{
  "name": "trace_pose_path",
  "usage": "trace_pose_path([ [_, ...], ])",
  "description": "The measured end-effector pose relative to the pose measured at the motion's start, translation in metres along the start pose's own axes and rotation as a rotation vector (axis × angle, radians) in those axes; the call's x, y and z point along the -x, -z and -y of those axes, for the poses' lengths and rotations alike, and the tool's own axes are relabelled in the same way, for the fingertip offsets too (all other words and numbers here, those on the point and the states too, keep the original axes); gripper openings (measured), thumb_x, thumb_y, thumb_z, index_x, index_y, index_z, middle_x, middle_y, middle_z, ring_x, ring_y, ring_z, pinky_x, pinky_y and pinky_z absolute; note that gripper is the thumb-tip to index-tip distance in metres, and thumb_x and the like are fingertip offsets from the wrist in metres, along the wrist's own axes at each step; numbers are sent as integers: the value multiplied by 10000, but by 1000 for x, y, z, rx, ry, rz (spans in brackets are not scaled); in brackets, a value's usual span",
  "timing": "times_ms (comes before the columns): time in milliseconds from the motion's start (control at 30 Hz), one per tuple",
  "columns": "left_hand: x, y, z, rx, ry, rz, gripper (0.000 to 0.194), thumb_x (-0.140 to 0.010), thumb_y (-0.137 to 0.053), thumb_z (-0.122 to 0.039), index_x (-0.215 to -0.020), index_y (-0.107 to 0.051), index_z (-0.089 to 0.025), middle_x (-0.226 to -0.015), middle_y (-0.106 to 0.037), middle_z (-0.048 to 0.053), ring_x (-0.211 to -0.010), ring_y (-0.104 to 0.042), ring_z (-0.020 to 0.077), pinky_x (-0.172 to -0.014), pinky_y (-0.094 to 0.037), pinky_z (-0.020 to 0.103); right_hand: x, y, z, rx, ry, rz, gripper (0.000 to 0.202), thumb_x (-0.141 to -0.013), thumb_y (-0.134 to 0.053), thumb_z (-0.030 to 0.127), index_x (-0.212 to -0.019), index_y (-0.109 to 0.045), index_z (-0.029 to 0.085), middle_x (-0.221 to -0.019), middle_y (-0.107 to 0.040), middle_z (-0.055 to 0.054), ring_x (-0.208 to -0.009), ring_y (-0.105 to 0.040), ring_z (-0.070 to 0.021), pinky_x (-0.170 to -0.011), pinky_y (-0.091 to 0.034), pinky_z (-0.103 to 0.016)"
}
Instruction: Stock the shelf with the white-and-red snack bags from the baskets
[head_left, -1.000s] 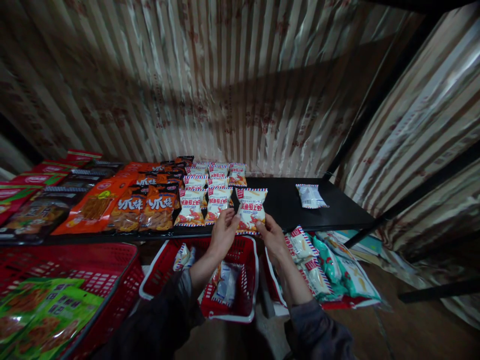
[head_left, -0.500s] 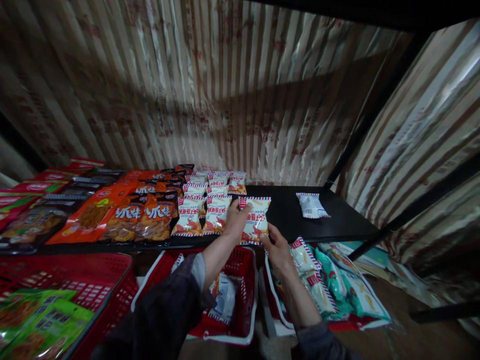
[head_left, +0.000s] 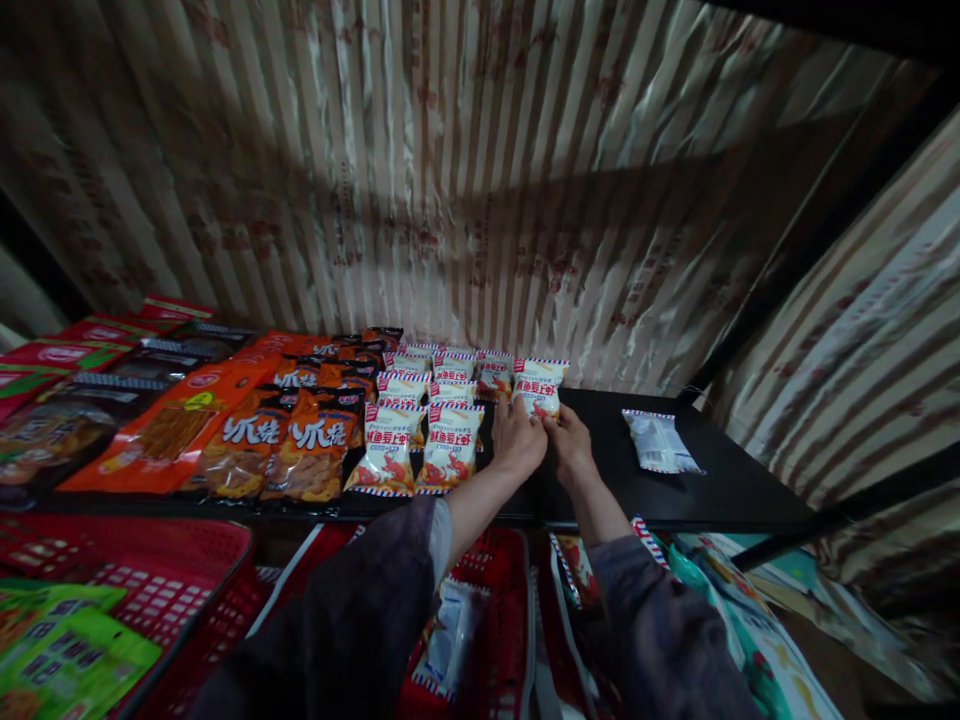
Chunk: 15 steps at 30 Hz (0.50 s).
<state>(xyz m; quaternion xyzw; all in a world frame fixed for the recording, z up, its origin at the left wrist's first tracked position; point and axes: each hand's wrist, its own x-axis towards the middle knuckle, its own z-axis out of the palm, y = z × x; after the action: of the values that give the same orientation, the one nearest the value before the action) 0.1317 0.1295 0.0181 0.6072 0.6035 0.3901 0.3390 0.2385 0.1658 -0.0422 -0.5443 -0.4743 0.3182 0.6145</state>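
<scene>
Between my two hands a white snack bag (head_left: 539, 384) with red lettering and striped edges stands tilted toward the back of the black shelf (head_left: 592, 478). My left hand (head_left: 517, 437) closes on its lower left side, and my right hand (head_left: 571, 440) pinches its lower right corner. Just left of it are rows of matching white snack bags (head_left: 451, 447). A similar bag (head_left: 493, 376) at the back stands beside the held one. Apart on the right lies a single pale snack bag (head_left: 660, 442) with its back side up.
Orange and black snack bags (head_left: 309, 445) fill the shelf's left part. Below the front edge are a red basket (head_left: 187, 560) with green bags (head_left: 90, 650), a middle red basket (head_left: 504, 610), and green-white packs (head_left: 780, 640) at right. A striped curtain (head_left: 450, 180) hangs behind.
Both hands have carried the snack bag from the shelf's front edge toward the back, beside the rear row. The camera view has shifted slightly.
</scene>
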Motion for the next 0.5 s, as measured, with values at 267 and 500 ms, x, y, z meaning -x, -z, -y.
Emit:
trace_pose_path([
  [267, -39, -24, 20, 25, 50, -102, 567, -782, -544, -138, -1345, -479, -125, -1515, -366, 207, -1440, -274, 343, -1164, -238, 443, -47, -29, -17, 178, -112, 72, 383, -681, -631, 235, -1051, -721, 198, -882, -763, -35, -856, -697, -222, -821, -531, -355],
  [500, -54, -28, 31, -11, 66, -121, 573, -758, -537, -119, -1327, -486, -84, -1491, -381, 243, -1412, -315, 374, -1158, -241, 455, -63, -40, -32, 245, -111, 127, 355, -667, -633, 205, -1007, -735, 210, -879, -762, -16, -868, -691, -220, -857, -521, -360],
])
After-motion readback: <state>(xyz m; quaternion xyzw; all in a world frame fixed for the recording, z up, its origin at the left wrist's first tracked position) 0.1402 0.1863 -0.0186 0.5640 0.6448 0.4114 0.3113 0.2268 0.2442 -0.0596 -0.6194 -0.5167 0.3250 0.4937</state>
